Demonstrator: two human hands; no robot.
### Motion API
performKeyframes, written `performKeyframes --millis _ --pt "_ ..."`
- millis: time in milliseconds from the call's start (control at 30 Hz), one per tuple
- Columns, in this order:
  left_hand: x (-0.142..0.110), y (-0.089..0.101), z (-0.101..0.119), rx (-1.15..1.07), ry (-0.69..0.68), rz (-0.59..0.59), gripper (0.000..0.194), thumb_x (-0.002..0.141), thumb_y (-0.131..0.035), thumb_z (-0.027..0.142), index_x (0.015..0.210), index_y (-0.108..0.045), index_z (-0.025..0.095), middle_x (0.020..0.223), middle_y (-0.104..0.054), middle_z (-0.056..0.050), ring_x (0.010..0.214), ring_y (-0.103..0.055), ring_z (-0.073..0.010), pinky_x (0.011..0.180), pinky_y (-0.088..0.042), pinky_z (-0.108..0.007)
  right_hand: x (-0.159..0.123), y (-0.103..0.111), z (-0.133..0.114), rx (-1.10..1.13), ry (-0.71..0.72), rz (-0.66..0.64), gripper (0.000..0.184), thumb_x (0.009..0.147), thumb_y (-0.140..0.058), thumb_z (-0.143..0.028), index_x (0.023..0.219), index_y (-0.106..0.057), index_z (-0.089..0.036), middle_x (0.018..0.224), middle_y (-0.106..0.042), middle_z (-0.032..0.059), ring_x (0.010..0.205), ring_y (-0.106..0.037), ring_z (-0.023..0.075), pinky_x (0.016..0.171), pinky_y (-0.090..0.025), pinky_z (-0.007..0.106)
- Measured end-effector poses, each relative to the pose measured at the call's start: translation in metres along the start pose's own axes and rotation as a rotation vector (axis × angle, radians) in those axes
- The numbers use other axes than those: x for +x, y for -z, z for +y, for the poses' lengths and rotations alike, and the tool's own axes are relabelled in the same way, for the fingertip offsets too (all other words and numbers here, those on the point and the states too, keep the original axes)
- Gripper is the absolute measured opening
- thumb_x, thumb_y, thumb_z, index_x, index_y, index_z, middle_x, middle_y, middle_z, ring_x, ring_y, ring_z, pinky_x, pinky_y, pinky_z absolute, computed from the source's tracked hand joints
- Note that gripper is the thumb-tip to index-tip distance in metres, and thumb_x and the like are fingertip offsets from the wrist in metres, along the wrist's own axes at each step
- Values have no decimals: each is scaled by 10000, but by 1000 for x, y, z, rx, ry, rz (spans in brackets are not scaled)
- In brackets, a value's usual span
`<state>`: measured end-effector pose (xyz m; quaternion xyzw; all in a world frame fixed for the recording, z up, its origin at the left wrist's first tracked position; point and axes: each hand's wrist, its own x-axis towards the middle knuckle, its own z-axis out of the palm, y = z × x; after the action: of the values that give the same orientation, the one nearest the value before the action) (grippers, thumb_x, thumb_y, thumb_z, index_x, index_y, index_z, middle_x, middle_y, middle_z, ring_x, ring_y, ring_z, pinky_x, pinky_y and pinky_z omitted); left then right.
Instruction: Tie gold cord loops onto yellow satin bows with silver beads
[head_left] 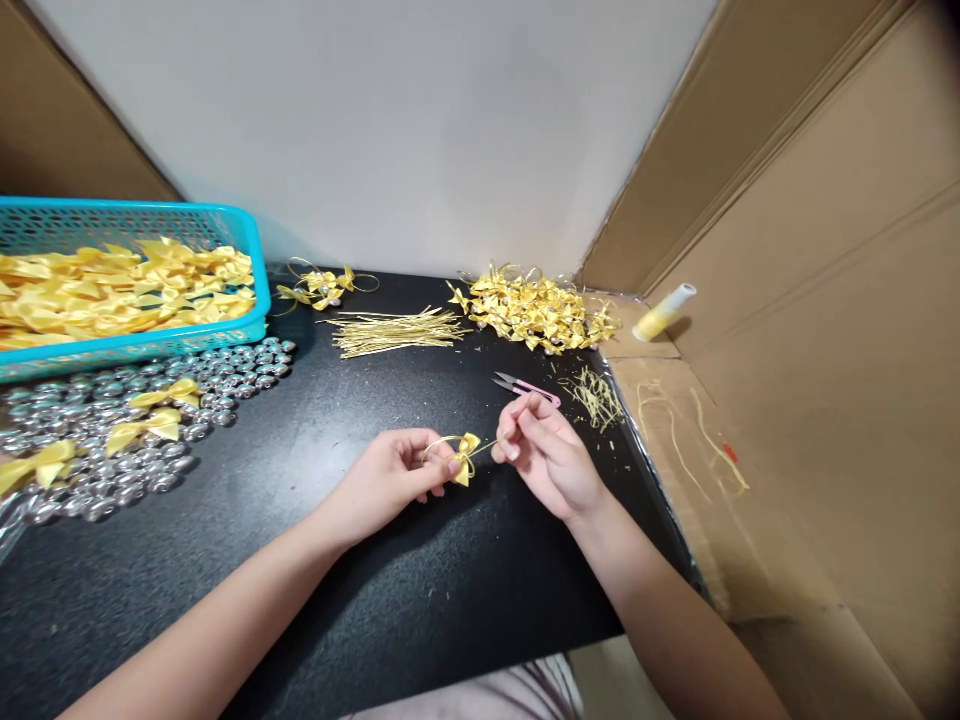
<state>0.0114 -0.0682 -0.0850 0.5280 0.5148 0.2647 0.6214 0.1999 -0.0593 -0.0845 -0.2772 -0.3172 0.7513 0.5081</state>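
My left hand (409, 465) pinches a yellow ribbon bow (466, 455) above the black table. A loop of gold cord (444, 440) rises from the bow at my left fingers. From the bow a short cord end runs to the right, where my right hand (544, 450) is closed on its tip. Just beyond my right fingers lies a pair of thread snips (529, 388) with pink handles, blades pointing left. A sheaf of cut gold cords (397, 332) rests farther back.
A turquoise basket (259, 260) of yellow bows stands at left, behind many silver beads (150, 480) with several loose bows among them. Finished-looking bow loops (532, 310) are heaped at the back right, a smaller group (326, 288) at back left. Cord scraps (596, 398) and a tube (664, 312) lie rightward.
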Motion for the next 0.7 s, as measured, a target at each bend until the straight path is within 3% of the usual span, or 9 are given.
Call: performKeyframes --millis 200,400,700 --pt "1 -1 0 -17 35 1 218 673 -678 369 621 -602 171 514 -539 44 474 -457 -86 466 -350 -191 -4 -5 -1 -148 156 70 243 717 -794 -375 745 -623 -206 651 -603 -47 521 -545 63 562 -551 209" --pt "2 -1 -3 -4 77 -23 217 660 -665 373 628 -607 166 548 -572 27 479 -466 -89 465 -338 -194 -9 -7 -10 -153 291 106 216 742 -777 -357 738 -599 -236 641 -572 -60 510 -517 64 544 -524 218" --pt "3 0 -5 -53 106 -73 204 650 -678 341 596 -576 172 532 -555 45 476 -450 -82 476 -327 -198 -8 -6 -13 -116 307 113 183 743 -784 -325 737 -621 -241 644 -583 -65 526 -528 53 568 -523 206"
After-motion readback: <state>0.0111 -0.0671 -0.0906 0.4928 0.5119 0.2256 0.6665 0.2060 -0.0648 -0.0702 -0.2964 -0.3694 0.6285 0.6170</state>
